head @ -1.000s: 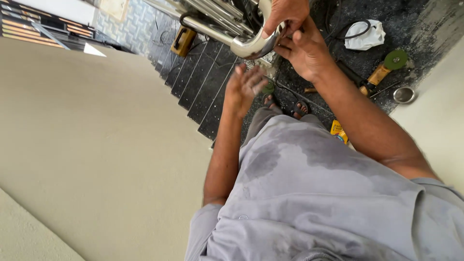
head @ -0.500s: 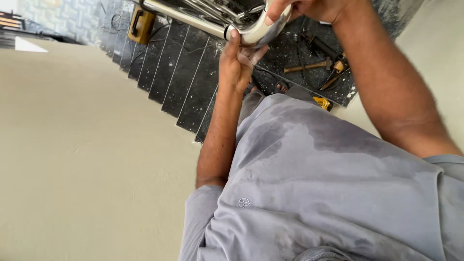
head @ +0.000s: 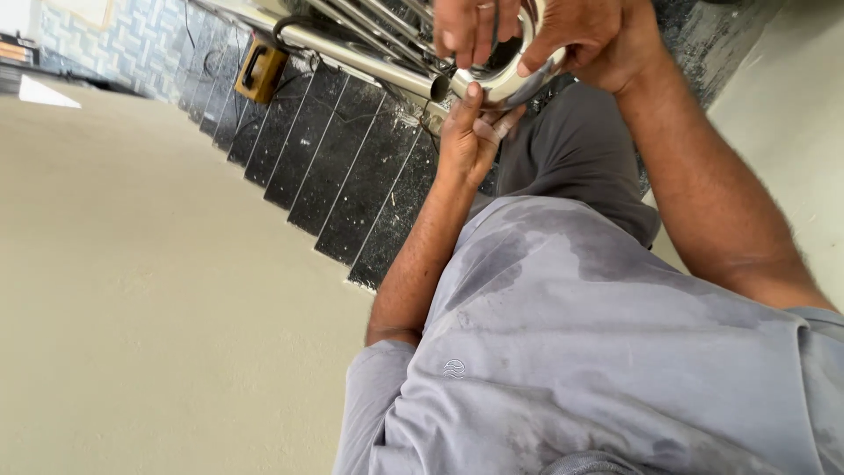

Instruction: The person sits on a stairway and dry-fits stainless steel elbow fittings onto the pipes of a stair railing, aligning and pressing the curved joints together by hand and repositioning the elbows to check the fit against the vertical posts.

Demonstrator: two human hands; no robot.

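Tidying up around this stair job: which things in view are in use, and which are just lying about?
In use: curved steel pipe, held by right hand, touched by left hand and another person's hand; straight rail tubes.
Lying about: yellow box on the steps.

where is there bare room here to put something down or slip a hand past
Free: the dark steps between the yellow box and the left hand, and the beige surface beside them. Crowded: the steel bend, with the right hand, another person's hand and the rails packed around it.
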